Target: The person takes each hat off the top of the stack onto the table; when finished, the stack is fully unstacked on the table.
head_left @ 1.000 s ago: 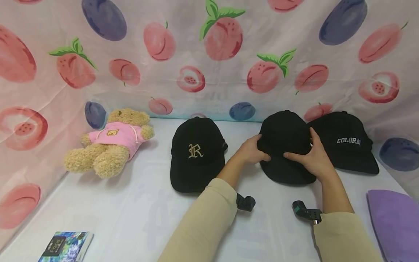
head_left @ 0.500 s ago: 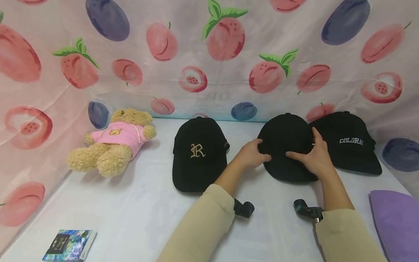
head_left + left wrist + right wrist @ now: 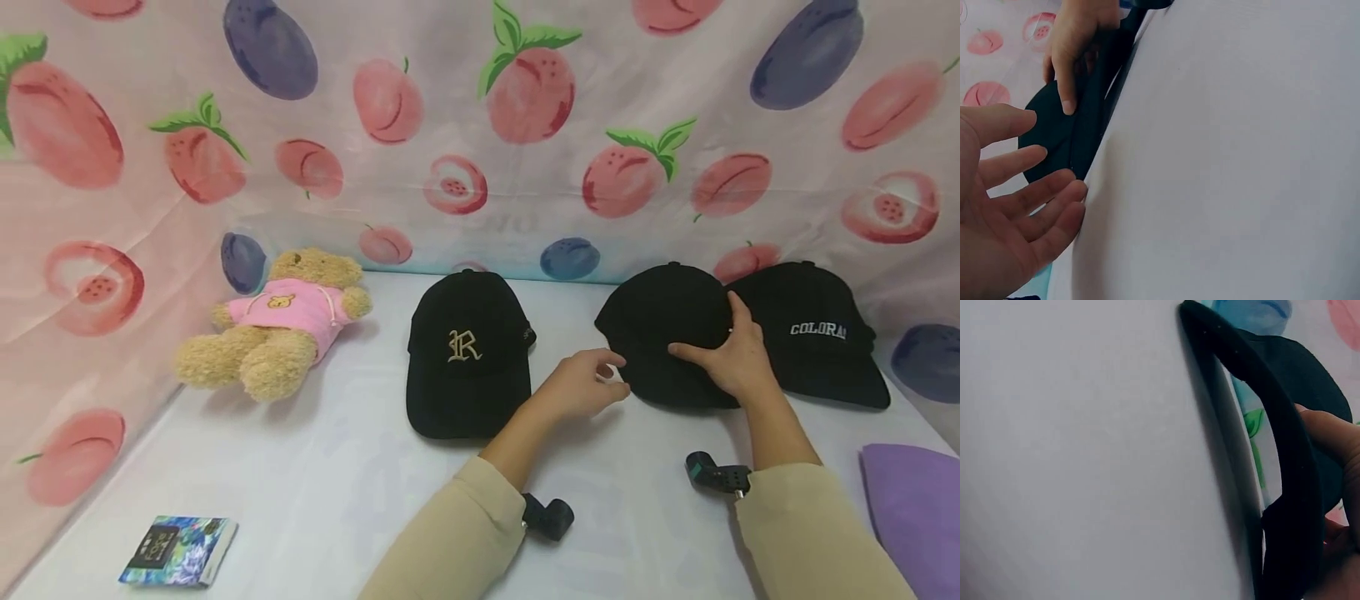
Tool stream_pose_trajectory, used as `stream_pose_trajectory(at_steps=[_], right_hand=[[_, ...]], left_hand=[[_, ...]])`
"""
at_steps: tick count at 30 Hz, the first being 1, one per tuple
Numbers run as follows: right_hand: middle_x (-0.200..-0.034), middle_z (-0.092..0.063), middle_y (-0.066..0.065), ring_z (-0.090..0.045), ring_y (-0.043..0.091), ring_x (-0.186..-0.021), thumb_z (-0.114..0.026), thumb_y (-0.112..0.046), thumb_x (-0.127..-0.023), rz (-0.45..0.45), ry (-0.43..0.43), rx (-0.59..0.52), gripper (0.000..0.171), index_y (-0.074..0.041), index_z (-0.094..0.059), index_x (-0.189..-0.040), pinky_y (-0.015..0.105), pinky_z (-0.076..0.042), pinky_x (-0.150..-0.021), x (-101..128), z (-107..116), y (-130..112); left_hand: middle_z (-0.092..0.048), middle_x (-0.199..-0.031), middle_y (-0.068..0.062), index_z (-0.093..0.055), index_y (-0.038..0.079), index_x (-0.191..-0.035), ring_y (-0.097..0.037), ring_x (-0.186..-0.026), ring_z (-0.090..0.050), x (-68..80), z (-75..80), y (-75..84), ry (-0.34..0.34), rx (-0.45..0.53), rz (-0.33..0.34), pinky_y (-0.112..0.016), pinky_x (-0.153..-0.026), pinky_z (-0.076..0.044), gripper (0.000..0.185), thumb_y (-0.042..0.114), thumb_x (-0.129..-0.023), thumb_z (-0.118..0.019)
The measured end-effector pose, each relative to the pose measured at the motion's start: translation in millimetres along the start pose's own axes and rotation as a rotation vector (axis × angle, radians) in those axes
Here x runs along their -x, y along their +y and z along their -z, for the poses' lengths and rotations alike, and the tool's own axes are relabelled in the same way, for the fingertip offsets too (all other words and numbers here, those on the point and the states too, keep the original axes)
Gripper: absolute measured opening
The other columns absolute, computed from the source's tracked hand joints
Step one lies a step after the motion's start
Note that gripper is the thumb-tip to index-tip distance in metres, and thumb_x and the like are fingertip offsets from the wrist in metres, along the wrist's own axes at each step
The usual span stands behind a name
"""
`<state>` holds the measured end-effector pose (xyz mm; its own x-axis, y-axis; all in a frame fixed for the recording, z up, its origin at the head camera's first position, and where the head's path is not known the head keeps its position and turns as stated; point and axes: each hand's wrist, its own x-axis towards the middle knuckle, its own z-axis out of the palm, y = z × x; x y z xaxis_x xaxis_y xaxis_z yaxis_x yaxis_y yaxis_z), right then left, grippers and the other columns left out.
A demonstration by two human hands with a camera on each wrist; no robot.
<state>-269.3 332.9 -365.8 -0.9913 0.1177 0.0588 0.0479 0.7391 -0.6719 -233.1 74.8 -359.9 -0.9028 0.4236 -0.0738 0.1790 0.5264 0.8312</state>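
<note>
A plain black baseball cap [image 3: 660, 308] sits at the right of the table, brim toward me. My right hand [image 3: 738, 358] grips its right side, thumb across the front and index finger along the crown. In the right wrist view the cap's brim [image 3: 1297, 456] curves past the thumb [image 3: 1329, 428]; the other fingers are mostly hidden. My left hand [image 3: 581, 383] hovers just left of the cap with loosely bent, spread fingers and nothing in it. In the left wrist view the left palm [image 3: 1010, 212] faces the cap [image 3: 1054, 128].
A black cap with a gold R [image 3: 468, 358] lies left of my left hand. Behind my right hand stands a black cap with white lettering [image 3: 821, 342]. A teddy bear in pink [image 3: 292, 317], a small book [image 3: 180, 550] and purple cloth [image 3: 911, 517] lie farther out.
My left hand has let go of the plain cap's left side and drawn back toward the lower left. My right hand keeps its hold. The head view has shifted slightly.
</note>
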Motion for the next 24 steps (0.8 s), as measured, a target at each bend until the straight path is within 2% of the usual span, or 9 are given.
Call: stream_pose_trajectory(at_steps=[8, 13, 19, 24], right_hand=[[-0.162, -0.003, 0.044, -0.016, 0.063, -0.147, -0.08, -0.047, -0.088, 0.013, -0.004, 0.015, 0.126, -0.006, 0.012, -0.164, 0.078, -0.022, -0.113, -6.1, 6.6, 3.0], [-0.161, -0.004, 0.045, -0.018, 0.062, -0.146, -0.08, -0.047, -0.087, 0.013, 0.005, 0.025, 0.127, -0.006, 0.012, -0.164, 0.077, -0.022, -0.114, -11.9, 8.5, 5.9], [-0.161, -0.004, 0.044, -0.017, 0.061, -0.146, -0.082, -0.045, -0.087, -0.005, 0.004, 0.018, 0.128, -0.006, 0.013, -0.164, 0.075, -0.022, -0.116, -16.1, 8.8, 6.5], [-0.161, -0.004, 0.043, -0.017, 0.059, -0.145, -0.08, -0.045, -0.088, -0.014, 0.006, 0.016, 0.127, -0.005, 0.013, -0.164, 0.074, -0.021, -0.117, -19.7, 9.3, 5.7]], left_hand=[[-0.071, -0.117, -0.001, -0.07, 0.019, -0.13, -0.012, -0.096, -0.063, 17.9, 0.9, 6.3, -0.006, -0.099, 0.038, -0.026, -0.084, -0.051, 0.035, 0.027, -0.095, -0.067], [-0.071, -0.119, 0.0, -0.069, 0.021, -0.13, -0.011, -0.1, -0.063, 28.7, 3.1, 8.4, -0.037, -0.137, 0.049, -0.026, -0.087, -0.051, 0.035, 0.028, -0.096, -0.067], [-0.071, -0.125, -0.002, -0.068, 0.019, -0.132, -0.011, -0.109, -0.064, 39.8, 7.7, 10.1, -0.089, -0.194, 0.009, -0.025, -0.093, -0.051, 0.036, 0.029, -0.098, -0.066], [-0.071, -0.126, -0.002, -0.068, 0.02, -0.133, -0.01, -0.105, -0.063, 49.4, 12.8, 9.6, -0.116, -0.181, 0.018, -0.024, -0.091, -0.051, 0.036, 0.031, -0.098, -0.067]])
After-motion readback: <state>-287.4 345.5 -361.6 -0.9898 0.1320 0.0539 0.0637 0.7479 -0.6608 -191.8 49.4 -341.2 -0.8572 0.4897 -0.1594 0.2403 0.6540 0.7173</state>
